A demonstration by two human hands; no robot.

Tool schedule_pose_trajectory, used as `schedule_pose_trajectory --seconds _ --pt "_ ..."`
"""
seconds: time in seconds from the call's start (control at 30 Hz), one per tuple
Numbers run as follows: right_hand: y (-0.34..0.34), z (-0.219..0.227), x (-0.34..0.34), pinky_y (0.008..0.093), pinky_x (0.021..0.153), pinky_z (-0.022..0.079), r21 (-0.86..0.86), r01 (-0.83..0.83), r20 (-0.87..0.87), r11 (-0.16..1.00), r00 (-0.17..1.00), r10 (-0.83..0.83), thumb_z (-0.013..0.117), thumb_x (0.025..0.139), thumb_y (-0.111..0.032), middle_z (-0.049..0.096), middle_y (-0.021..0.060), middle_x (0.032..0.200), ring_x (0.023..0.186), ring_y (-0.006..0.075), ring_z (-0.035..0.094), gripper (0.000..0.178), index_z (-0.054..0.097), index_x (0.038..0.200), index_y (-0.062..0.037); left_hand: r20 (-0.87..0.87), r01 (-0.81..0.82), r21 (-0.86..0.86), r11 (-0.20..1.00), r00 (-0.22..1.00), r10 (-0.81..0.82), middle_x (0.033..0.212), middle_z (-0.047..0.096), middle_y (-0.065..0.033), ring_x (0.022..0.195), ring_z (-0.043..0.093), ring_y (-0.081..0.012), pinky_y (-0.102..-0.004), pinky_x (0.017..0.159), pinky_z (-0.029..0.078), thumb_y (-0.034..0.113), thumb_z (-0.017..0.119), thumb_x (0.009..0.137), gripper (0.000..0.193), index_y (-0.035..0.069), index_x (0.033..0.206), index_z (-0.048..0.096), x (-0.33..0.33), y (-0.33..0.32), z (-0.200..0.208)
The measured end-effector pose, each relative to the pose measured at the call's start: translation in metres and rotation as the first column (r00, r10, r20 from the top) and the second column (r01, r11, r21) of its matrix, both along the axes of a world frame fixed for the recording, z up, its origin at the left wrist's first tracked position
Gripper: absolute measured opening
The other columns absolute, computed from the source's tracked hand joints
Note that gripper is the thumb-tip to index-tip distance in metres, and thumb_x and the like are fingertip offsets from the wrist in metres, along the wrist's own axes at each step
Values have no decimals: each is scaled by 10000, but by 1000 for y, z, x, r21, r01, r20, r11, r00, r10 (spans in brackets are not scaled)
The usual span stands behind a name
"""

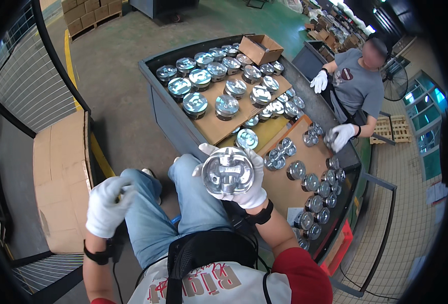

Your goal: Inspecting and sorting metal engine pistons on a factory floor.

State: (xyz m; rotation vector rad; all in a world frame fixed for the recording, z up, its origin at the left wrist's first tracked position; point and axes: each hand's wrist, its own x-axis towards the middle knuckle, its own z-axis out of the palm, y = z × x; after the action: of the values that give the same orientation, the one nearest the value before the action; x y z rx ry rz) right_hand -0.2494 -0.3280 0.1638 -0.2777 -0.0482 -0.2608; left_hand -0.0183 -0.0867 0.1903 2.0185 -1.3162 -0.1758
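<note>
Cardboard [209, 124] beyond the grip bears pistons [227, 105], an open carton [259, 52] beside them. Right hand [255, 192] clasps one piston [229, 173]; left hand [107, 206] is half-curled, empty.

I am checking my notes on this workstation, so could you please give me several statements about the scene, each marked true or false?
1. The right hand holds a metal piston. True.
2. The left hand holds a second piston. False: no piston is in it; it is raised over the lap.
3. The co-worker has bare hands. False: both hands wear white gloves.
4. An open cardboard box is at the far end of the gray bin. True.
5. A fan stands behind the co-worker. True.
</note>
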Motion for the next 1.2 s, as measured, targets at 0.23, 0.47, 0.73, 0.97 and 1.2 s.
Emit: schedule_pose_trajectory --seconds 0.23,0.47,0.73,0.97,1.2 --pt "6 34 6 485 833 617 101 -83 -38 991 995 88 624 870 -551 472 353 1386 1162 446 619 1001 240 1512 114 163 340 -379 860 940 -300 1083 629 -116 810 666 -272 -361 699 543 412 935 601 699 79 1139 638 -54 -69 57" --pt "23 45 21 412 980 526 -85 95 -25 992 995 -97 452 983 -568 653 173 1213 1095 264 636 640 588 1258 -6 282 380 -547 746 923 -263 1095 654 -132 970 648 -354 -464 840 531 279 857 617 677 93 1228 635 -76 -92 74" --pt "27 48 38 413 1029 492 -355 -8 -226 935 971 -78 372 1039 -547 654 159 1236 1128 255 629 633 590 1277 -3 120 157 -563 811 987 -108 1113 673 -119 995 661 -334 -398 886 538 224 889 566 740 86 1250 643 -71 -71 63" --pt "44 66 36 364 1092 417 -921 57 -146 387 868 -475 319 1103 -365 551 141 1416 1278 227 545 543 509 1404 44 -780 -380 -601 703 86 -620 1251 655 -126 1098 675 -246 -394 967 552 450 524 1027 537 45 1379 528 -86 -56 33" --pt "59 14 16 302 893 517 -749 197 -200 632 843 -499 482 1064 -153 678 93 1136 1045 147 633 322 584 1311 28 -617 -327 -447 833 -561 -552 1201 663 -163 978 711 -331 -502 736 636 503 420 1048 529 58 1301 553 -78 -61 -11"
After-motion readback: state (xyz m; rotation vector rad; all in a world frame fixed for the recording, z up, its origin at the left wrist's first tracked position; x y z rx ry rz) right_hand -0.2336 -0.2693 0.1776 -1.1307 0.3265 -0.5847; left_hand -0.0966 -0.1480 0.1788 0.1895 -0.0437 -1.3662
